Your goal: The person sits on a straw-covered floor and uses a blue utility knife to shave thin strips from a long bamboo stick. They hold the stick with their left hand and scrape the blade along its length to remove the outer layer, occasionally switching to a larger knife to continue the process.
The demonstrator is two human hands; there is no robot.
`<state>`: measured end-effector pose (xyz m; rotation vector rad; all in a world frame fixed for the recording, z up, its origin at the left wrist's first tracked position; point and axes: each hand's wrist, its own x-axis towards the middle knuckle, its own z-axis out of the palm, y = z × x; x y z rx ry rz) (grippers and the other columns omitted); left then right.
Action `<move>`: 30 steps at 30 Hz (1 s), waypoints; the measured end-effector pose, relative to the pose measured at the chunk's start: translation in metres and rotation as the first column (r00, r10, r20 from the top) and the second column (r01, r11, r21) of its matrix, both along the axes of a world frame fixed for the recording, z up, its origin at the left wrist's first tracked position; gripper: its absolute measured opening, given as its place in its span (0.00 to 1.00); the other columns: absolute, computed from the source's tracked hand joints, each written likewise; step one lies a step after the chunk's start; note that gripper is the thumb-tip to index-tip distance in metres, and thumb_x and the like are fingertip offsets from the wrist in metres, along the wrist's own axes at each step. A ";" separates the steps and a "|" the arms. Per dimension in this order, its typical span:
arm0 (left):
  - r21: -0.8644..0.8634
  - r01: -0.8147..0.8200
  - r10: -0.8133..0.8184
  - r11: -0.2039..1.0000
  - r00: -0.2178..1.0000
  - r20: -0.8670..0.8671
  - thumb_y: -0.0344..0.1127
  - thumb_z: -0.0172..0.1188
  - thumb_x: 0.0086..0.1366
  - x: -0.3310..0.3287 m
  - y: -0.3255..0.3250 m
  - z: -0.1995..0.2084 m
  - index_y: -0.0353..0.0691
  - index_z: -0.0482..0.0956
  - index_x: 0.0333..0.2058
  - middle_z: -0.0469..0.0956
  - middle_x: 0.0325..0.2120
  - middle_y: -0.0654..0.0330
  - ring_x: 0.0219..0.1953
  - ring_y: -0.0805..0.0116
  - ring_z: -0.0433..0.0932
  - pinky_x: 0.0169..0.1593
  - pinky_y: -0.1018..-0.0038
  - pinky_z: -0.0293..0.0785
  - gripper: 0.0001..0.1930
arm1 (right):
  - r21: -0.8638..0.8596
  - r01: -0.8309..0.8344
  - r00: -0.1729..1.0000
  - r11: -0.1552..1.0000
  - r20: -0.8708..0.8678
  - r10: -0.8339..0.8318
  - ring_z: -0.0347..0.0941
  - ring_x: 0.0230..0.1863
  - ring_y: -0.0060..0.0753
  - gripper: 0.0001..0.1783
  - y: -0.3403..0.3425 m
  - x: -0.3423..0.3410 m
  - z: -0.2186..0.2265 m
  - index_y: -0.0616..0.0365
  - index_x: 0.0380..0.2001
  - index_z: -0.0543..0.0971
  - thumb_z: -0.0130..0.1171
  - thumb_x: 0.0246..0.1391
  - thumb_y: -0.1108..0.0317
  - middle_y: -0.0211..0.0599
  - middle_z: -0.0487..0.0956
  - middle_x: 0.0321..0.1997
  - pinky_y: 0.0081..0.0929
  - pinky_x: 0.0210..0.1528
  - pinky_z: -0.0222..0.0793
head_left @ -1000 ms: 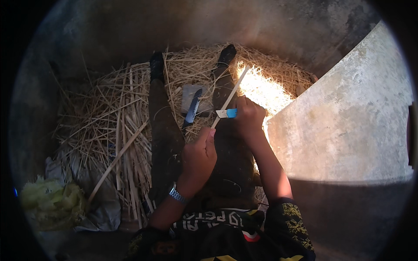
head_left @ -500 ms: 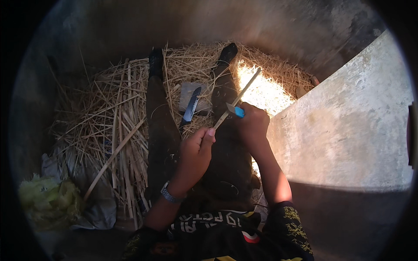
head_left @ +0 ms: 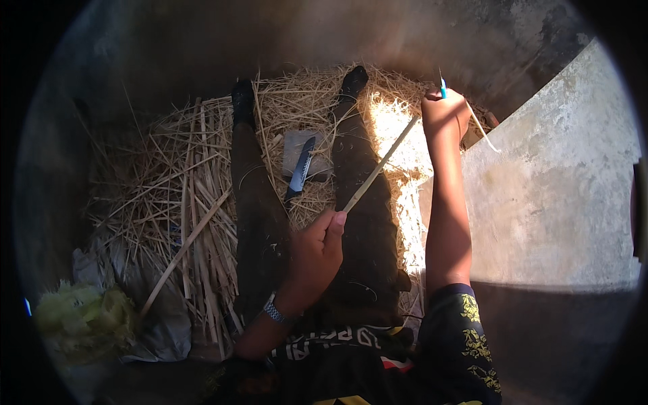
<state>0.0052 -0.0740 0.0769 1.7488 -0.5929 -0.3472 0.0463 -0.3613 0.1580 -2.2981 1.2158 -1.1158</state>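
Observation:
My left hand (head_left: pixel 316 255) is closed around the lower end of a thin, pale wooden strip (head_left: pixel 381 165), which slants up to the right over my thigh. Beyond the strip's far tip, my right hand (head_left: pixel 445 116) grips a small knife (head_left: pixel 443 90) with a blue part showing and its dark blade pointing up; most of the handle is hidden in the fist. A pale, thin shaving (head_left: pixel 482 128) hangs beside that hand, curving down to the right. Between my outstretched legs, a dark-bladed knife (head_left: pixel 302 166) rests partly on a flat grey block (head_left: pixel 291 150).
Long, dry strips (head_left: pixel 194 216) lie heaped left of my legs. Straw-like shavings (head_left: pixel 290 101) cover the floor around my feet. A low concrete wall (head_left: pixel 547 182) stands close on my right. At the lower left sits a yellow-green crumpled bundle (head_left: pixel 84 314) by grey sheeting (head_left: pixel 162 337).
My right hand with the small knife has moved forward and right, off the strip. A curled shaving now shows beside it. My left hand has shifted slightly right, still holding the strip.

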 end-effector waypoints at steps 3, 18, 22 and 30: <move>-0.054 -0.026 0.020 0.998 0.994 -0.112 0.43 0.50 0.79 0.019 0.005 0.013 0.37 0.73 0.29 0.63 0.19 0.70 0.24 0.84 0.60 0.26 0.78 0.58 0.19 | -0.042 -0.140 0.988 0.989 0.063 0.142 0.73 0.18 0.46 0.16 0.023 -0.011 -0.007 0.63 0.21 0.80 0.56 0.55 0.62 0.49 0.75 0.16 0.40 0.30 0.71; 0.052 -0.289 0.234 0.956 0.855 0.463 0.36 0.54 0.75 0.021 -0.008 0.000 0.38 0.75 0.32 0.73 0.15 0.50 0.17 0.46 0.75 0.21 0.60 0.65 0.11 | -0.313 -0.458 0.881 0.832 -0.286 0.378 0.82 0.24 0.44 0.06 0.089 -0.008 -0.078 0.56 0.24 0.76 0.59 0.54 0.72 0.43 0.79 0.21 0.40 0.24 0.75; 0.173 -0.156 0.059 0.973 0.883 0.466 0.37 0.53 0.76 -0.016 -0.003 -0.014 0.39 0.75 0.32 0.73 0.15 0.52 0.17 0.47 0.76 0.21 0.59 0.67 0.11 | -0.031 0.210 0.976 0.977 -0.061 -0.211 0.83 0.32 0.55 0.12 -0.034 0.005 -0.014 0.63 0.27 0.84 0.58 0.54 0.64 0.56 0.83 0.28 0.46 0.37 0.77; 0.106 -0.105 0.075 0.989 0.962 0.261 0.39 0.50 0.77 0.008 -0.003 0.009 0.39 0.76 0.35 0.73 0.16 0.51 0.18 0.49 0.77 0.22 0.58 0.67 0.12 | -0.263 -0.341 0.939 0.903 -0.152 0.310 0.79 0.26 0.50 0.07 0.057 -0.049 -0.046 0.53 0.27 0.82 0.63 0.48 0.62 0.44 0.81 0.23 0.45 0.29 0.73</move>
